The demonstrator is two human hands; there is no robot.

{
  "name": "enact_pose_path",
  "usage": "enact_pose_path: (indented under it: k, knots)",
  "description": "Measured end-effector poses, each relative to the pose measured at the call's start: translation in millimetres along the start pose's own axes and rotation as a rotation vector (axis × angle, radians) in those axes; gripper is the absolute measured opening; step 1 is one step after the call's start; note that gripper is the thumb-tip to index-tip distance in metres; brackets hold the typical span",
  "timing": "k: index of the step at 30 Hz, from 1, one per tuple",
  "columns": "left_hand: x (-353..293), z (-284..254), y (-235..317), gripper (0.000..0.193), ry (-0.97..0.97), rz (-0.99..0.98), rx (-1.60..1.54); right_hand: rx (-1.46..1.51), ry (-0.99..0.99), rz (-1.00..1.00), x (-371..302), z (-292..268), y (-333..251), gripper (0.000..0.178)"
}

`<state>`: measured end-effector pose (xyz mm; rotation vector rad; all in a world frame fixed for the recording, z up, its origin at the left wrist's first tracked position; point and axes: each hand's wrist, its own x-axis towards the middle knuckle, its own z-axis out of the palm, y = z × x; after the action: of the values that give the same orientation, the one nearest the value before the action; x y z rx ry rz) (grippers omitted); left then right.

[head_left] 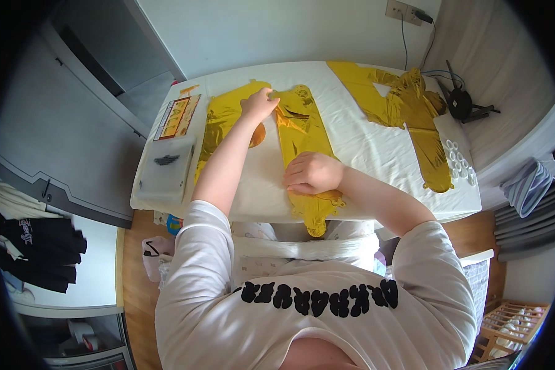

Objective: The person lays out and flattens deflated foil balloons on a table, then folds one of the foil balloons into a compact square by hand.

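Left hand (260, 103) stretched far forward, fingers together, pressing flat on the far end of a flattened gold foil balloon (302, 132). Right hand (312, 173) curled shut, resting on the near end of that same balloon, closer to the body. Long axis running straight from right hand to left. Two more gold foil pieces: one just left of the left hand (219, 123), one well right of both (407, 105). One translucent tray (163, 169) beyond the left elbow.
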<state>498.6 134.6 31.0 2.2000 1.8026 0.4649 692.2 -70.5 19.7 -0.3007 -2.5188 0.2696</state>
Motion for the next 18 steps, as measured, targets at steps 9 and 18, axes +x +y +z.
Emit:
enact_pose_path:
  k: [9,18]
  knots:
    - [15.9,2.5,6.7,0.052,0.038,0.027,-0.549,0.003,-0.006,-0.019,4.7,1.7,1.1,0.015]
    - [-82.3,-14.5,-6.0,0.03,-0.151,0.366,-0.098,-0.005,-0.011,0.006,-5.5,1.2,5.2,0.015]
